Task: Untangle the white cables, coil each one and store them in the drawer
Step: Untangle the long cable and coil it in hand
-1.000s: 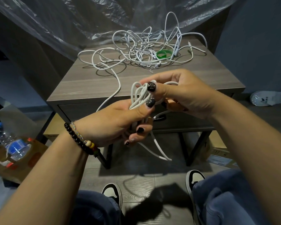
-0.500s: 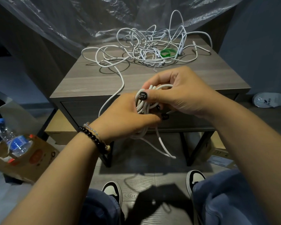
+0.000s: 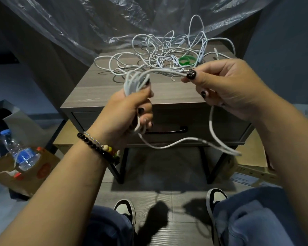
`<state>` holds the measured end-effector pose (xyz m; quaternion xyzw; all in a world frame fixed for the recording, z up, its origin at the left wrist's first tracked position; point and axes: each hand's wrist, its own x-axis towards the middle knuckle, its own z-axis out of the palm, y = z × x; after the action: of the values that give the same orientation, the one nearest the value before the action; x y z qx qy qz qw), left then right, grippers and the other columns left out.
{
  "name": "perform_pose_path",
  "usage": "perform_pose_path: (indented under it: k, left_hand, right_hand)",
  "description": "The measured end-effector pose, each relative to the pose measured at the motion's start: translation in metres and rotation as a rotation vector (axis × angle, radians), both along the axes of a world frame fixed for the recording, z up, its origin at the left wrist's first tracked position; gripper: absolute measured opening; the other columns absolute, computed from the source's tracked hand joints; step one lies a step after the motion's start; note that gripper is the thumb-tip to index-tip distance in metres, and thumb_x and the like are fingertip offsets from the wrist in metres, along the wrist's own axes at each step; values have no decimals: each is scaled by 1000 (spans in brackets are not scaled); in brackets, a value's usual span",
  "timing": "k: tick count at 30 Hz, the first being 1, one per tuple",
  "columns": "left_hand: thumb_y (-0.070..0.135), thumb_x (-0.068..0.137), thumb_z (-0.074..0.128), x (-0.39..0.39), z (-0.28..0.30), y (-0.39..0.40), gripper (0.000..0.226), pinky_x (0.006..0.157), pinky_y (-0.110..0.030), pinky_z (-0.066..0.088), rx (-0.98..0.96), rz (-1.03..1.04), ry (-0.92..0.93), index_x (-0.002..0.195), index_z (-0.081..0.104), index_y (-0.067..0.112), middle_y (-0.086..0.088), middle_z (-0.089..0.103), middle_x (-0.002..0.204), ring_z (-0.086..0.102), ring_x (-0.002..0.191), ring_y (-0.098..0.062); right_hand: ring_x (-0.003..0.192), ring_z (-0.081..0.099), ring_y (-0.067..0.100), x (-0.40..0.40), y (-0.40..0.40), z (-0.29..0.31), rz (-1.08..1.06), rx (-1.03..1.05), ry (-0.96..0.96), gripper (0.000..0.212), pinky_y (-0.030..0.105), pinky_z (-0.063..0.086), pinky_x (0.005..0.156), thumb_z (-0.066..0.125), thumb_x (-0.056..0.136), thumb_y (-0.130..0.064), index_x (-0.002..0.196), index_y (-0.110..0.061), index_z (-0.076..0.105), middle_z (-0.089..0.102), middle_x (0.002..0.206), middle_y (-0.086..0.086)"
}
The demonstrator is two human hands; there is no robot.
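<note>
white cable [image 3: 164, 71] between hands, table edge [image 3: 167, 106] below

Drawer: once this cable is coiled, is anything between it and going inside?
Yes. The drawer under the tabletop is closed, handle untouched, and the left hand and right hand both hold the cable. A loose tail hangs across the drawer front.

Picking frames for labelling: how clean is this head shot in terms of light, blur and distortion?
Head view: dim, bluish light; hard hand shadows on the floor; the coil in the left hand and the loose end are motion-blurred; wide-angle bowing bends the table edges; the plastic sheet glints.
</note>
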<state>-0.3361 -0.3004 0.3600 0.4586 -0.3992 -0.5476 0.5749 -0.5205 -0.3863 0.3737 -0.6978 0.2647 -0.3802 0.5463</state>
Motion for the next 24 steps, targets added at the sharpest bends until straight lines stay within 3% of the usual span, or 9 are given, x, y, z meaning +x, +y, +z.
perform_pose_path:
  k: [2,6,9,15,24]
  left_hand:
    - [25,91,48,2,1,-2,15,42,-17,36,-21,20,90,78,45,16,9,30,43,30,33,-4]
    - [24,87,53,2,-1,-1,12,43,-17,37,-69,52,82,84,54,12,8,31,44,32,34,-4]
    - [27,79,56,0,-2,0,28,43,-19,39,-113,71,44,99,63,10,6,30,48,33,36,-5]
    - [27,81,55,3,-5,0,41,45,-18,37,-139,22,56,118,61,9,7,30,47,33,36,-4]
    - [28,80,55,4,-10,-4,23,45,-18,39,-134,49,161,95,63,12,8,31,45,34,36,-4]
  right_hand:
    - [44,39,9,1,0,-1,-19,10,-5,19,16,26,37,68,78,-27,84,-11,73,52,49,-2]
    - [41,38,9,14,5,-7,-93,58,-21,13,16,26,36,66,87,-15,78,-12,73,51,48,0]
    - [39,36,8,22,12,-10,-118,100,-10,15,15,25,37,62,91,-14,80,-9,72,49,47,-1]
    - [42,36,10,34,20,-14,-122,171,36,17,16,23,38,64,90,-17,80,-6,72,49,46,-1]
    - [38,31,13,49,29,-21,-96,224,81,24,16,23,36,64,90,-19,75,-1,70,49,44,2]
